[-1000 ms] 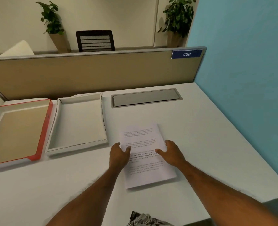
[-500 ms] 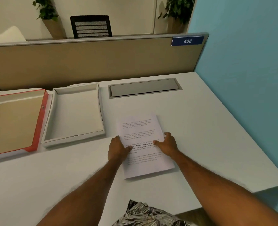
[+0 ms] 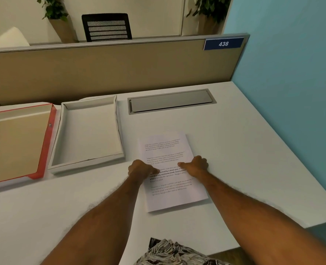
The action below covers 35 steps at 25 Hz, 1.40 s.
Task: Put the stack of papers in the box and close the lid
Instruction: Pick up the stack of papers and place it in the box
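White desk surface (image 3: 253, 150) filled most of what I saw from the head camera, backed by a tan fabric partition (image 3: 120, 69) carrying a small blue plate marked 438 (image 3: 223, 44), with a blue wall (image 3: 292, 73) on the right. A grey rectangular cable hatch (image 3: 170, 101) sat flush in the desk near the partition. At the far left lay the shallow red-edged box lid (image 3: 47, 142), upturned, its brown inside showing. Just beside it, on its right, stood the open white cardboard box (image 3: 89, 165), with nothing inside that I could see. The stack of white printed papers (image 3: 167, 148) lay flat on the desk to the right of the box, near it but not touching, slightly skewed. My left hand (image 3: 141, 169) rested at the stack's left edge, fingers curled downward and thumb lying across the top sheet; I could not tell whether the fingers had got under the edge. My right hand (image 3: 195, 165) sat at the right edge in the same manner, thumb pointing inward over the print, fingers bent at the paper's side. Neither hand had lifted the stack. A patterned garment (image 3: 173, 253) showed at the bottom edge.
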Motion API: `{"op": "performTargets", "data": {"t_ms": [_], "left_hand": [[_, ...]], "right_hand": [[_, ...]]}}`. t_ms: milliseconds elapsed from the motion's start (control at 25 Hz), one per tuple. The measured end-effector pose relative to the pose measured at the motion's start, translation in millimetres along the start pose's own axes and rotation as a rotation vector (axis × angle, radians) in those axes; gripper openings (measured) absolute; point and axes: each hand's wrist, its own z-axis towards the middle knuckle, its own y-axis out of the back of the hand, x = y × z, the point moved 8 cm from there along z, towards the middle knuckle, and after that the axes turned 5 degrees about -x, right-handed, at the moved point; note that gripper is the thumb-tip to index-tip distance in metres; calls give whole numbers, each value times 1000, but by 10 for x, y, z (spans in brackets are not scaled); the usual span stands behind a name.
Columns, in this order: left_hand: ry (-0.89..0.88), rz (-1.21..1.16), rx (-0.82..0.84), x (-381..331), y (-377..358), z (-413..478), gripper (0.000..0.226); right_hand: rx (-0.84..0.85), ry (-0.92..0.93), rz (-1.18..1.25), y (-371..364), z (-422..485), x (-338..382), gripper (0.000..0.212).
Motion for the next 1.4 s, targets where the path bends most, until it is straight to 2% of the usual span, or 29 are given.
{"op": "performTargets", "data": {"t_ms": [160,320,560,720,880,1040,1080,1120,1160,1200,1320,1400], "left_hand": [[67,42,-69,-44,-47,-23,89],[91,-82,-62,-99,-119,8,92],[75,-170,78,-97,-183,63,69],[59,-222,-5,-171,-130,11,59],[-61,-337,-26,-184,-88,-51,43],[-194,-456,-68,-153,-21,-144,52],[-223,-494,-67,-171,3,-178,57],[-262,-530,-61,-211,40,-209,62],[-310,-556,-60,-267,100,-237,63],[-370,-566,-71,-338,171,-260,59],[-520,-544,-160,-507,362,-380,42],[-597,-547,-226,-606,479,-494,40]], "right_hand": [[-38,-17,45,10,-15,-22,88],[-70,25,236,43,-4,17,78],[14,3,329,-26,25,17,60],[41,-4,327,-7,30,40,49],[30,23,397,6,-35,96,51],[80,4,599,57,-50,133,24],[69,-9,667,104,-59,125,26],[59,-33,745,154,-63,114,38],[47,-58,819,209,-64,105,51],[36,-49,874,271,-73,133,54],[-60,143,856,490,-141,312,26],[-169,299,782,668,-249,435,21]]}}
